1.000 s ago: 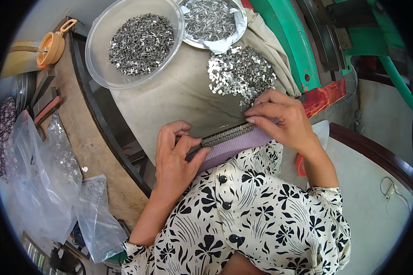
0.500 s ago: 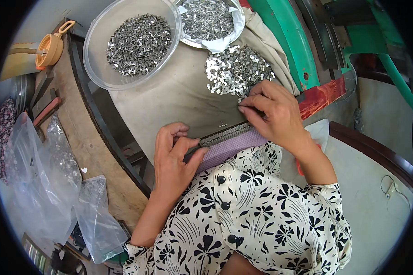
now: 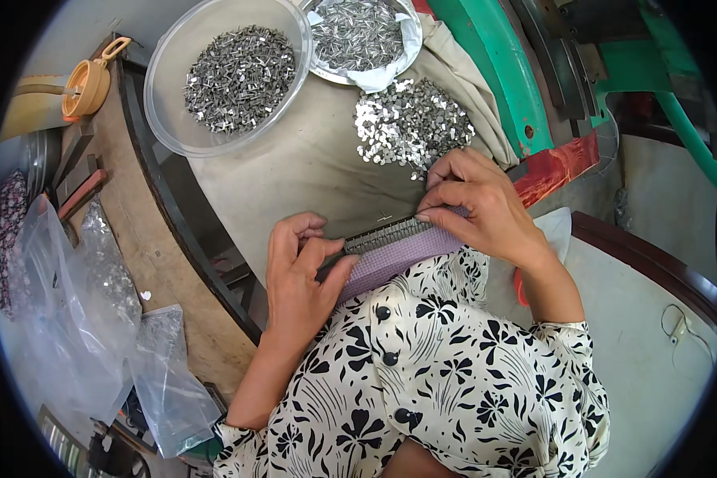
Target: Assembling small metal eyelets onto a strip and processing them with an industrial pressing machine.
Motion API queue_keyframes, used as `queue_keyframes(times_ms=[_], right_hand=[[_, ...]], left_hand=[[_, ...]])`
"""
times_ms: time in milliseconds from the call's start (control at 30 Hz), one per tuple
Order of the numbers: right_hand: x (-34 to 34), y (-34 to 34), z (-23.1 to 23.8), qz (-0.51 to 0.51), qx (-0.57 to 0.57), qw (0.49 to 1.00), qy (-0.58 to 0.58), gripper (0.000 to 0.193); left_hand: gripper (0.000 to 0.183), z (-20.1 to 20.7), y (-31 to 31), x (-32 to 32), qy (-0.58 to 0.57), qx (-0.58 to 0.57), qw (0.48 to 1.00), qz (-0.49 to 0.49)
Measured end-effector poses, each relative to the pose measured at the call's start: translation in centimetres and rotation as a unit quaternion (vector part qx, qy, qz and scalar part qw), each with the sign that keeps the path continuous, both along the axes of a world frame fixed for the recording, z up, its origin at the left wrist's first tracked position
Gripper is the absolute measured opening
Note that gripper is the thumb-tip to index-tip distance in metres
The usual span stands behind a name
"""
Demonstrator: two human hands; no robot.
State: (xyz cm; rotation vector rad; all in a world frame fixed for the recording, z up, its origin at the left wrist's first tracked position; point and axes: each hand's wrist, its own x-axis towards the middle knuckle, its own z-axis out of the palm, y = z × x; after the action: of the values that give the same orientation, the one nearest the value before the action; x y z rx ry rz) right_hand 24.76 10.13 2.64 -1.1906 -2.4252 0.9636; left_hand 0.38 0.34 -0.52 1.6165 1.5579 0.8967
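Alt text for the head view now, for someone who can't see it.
A person's left hand holds one end of a narrow dark bar edged with purple textured material, while the right hand touches it farther right. Beyond are a heap of small silvery pieces, a clear bowl and a metal dish, both holding metal parts.

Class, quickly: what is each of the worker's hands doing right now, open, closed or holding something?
Left hand: closed, thumb and finger gripping the slotted rack at its left end.
Right hand: fingertips pinched at the rack; any piece between them cannot be told.
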Motion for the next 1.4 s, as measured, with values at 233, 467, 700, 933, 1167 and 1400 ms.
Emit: queue_keyframes(times_ms=[233, 467, 700, 933, 1167, 1400], right_hand=[[0.0, -0.2, -0.2, -0.005, -0.003, 1.0, 0.002, 0.015], [-1.0, -0.1, 0.0, 0.015, 0.014, 1.0, -0.006, 0.015], [-1.1, 0.2, 0.1, 0.025, 0.005, 1.0, -0.002, 0.014], [-0.5, 0.8, 0.1, 0.033, 0.002, 0.999, 0.016, 0.016], [-2.1, 1.3, 0.2, 0.052, 0.053, 0.997, 0.008, 0.017], [-3.8, 1.9, 0.4, 0.147, 0.076, 0.985, -0.043, 0.014]], left_hand=[[0.026, -0.1, -0.1, 0.1, -0.004, 0.0, 1.0, 0.007], [0.026, -0.2, -0.2, 0.1, -0.001, 0.005, 1.0, 0.011], [0.025, -0.3, -0.1, 0.0, -0.009, 0.007, 1.0, 0.009], [0.026, -0.4, -0.2, 0.0, -0.006, 0.011, 1.0, 0.006], [0.029, 0.0, -0.8, -0.1, 0.033, 0.016, 0.999, -0.016], [0.029, 0.0, -1.3, 0.1, 0.078, 0.021, 0.997, -0.015]])
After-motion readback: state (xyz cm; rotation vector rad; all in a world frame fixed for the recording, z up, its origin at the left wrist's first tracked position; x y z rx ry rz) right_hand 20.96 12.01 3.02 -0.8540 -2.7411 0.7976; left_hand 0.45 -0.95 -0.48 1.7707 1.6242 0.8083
